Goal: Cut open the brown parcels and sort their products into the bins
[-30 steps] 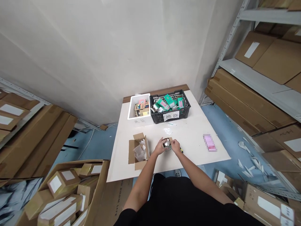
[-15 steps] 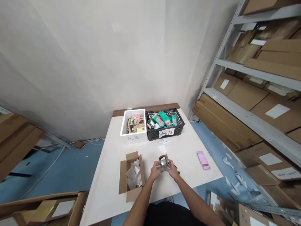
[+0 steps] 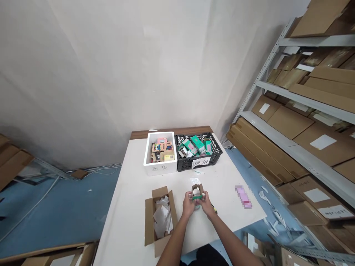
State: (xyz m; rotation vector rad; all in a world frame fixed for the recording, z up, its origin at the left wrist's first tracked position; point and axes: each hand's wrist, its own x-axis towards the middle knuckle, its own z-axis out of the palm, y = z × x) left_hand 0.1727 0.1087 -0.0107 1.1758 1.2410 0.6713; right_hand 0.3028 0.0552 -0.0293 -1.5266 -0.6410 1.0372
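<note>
Gripping a small open-topped box point(image 3: 198, 197) with both hands here, left hand point(image 3: 188, 204) on one side, right hand point(image 3: 206, 203) on the other, over the near part of the white table point(image 3: 124, 203). Something round and pale point(image 3: 196, 191) shows inside, too small to tell what. My read: the step is handling the box at its mouth, so any next move calls for one hand steadying it while the other gets freed up. A yellow-and-black tool point(image 3: 214, 208) lies just beside the right hand, a carton point(image 3: 149, 221) with white paper point(image 3: 163, 216) sits off left, and farther back a white foam bin point(image 3: 161, 170) stands beside a black crate point(image 3: 181, 163).
</note>
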